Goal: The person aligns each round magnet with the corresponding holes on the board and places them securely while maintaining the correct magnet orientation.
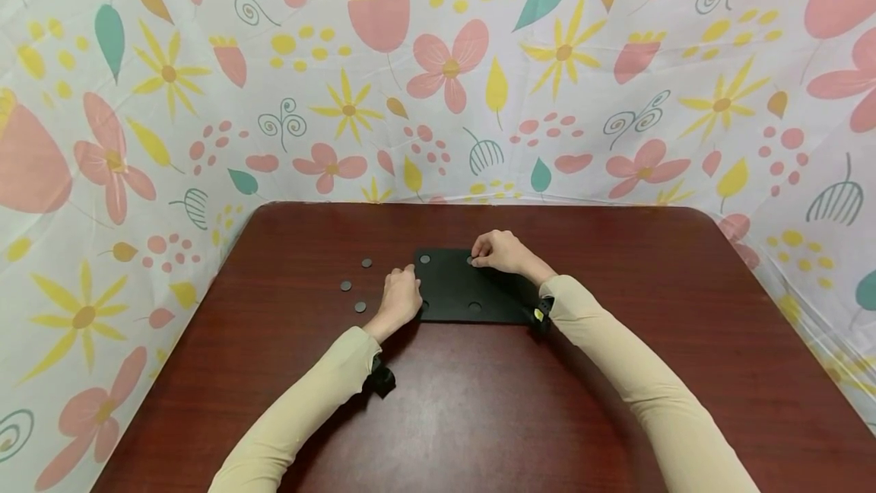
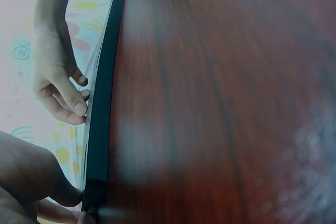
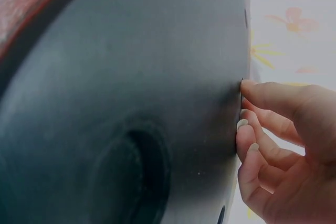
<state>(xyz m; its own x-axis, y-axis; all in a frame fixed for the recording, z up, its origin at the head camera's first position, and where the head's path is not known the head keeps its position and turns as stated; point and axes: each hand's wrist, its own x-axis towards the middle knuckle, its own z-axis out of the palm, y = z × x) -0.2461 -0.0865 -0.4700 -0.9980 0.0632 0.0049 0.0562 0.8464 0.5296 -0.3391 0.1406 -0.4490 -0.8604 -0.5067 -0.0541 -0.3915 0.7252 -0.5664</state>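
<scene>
A black rectangular board (image 1: 448, 287) with round recesses lies on the table. My left hand (image 1: 400, 297) grips its left edge; the left wrist view has the thumb on top of the board's edge (image 2: 100, 114) and fingers lower down. At the board's far side, my right hand (image 1: 505, 251) pinches a small grey disc (image 1: 471, 259) by a recess. From the right wrist, those fingertips (image 3: 249, 83) are right at the board's surface, the disc mostly hidden. Another grey disc (image 1: 425, 259) sits in the far left recess.
Three loose grey discs, among them a near one (image 1: 360, 307), lie on the brown table (image 1: 438, 402) left of my left hand. A front recess (image 1: 475, 306) in the board holds no disc. Behind the table hangs a flower-patterned cloth (image 1: 274, 59).
</scene>
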